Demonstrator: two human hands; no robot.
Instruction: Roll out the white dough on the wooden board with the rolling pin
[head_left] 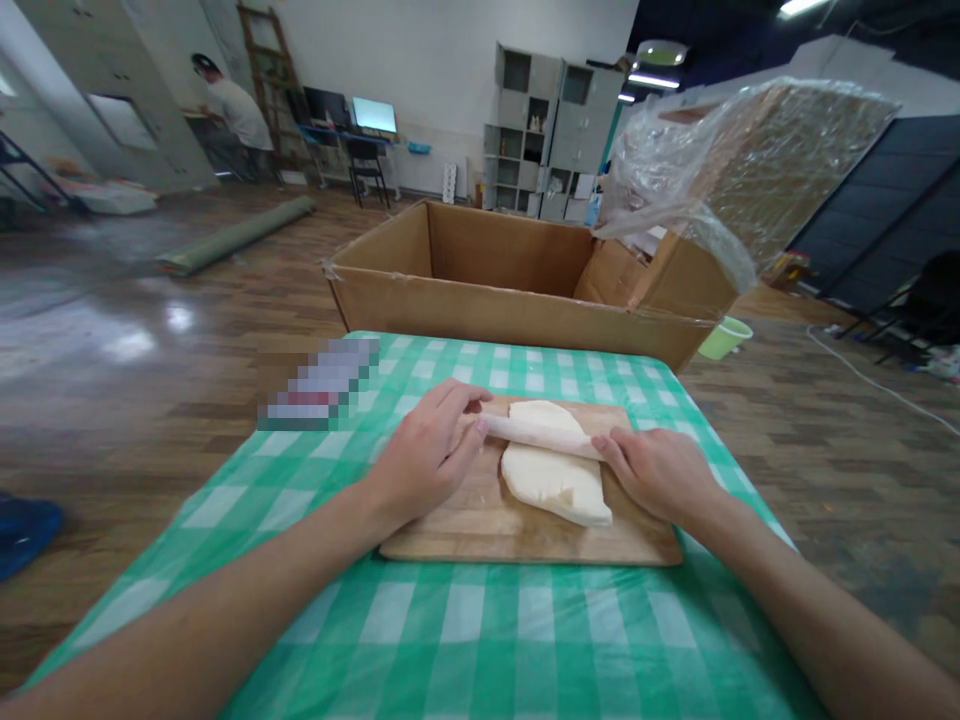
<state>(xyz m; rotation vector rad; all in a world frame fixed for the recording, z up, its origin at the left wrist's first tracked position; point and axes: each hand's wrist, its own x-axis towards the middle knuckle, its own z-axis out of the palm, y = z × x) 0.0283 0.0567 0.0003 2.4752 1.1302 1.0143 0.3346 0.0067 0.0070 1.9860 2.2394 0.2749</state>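
A pale rolling pin [541, 435] lies across a flattened piece of white dough [553, 483], its left end a little farther from me than its right. My left hand [433, 450] is closed around the left end of the pin. At the other end, my right hand [654, 468] grips it with the thumb along the top. Dough shows both beyond and in front of the pin, and its near edge is uneven. Under the dough is a wooden cutting board [457, 540]. My fingers cover both ends of the pin.
The board rests on a table with a green and white checked cloth [465, 630]. A blurred-out flat item [322, 385] lies at the table's far left. Beyond stands a large open cardboard box [480, 300] with plastic wrap. A person [236, 115] sits far left; a green bin [724, 338] is right.
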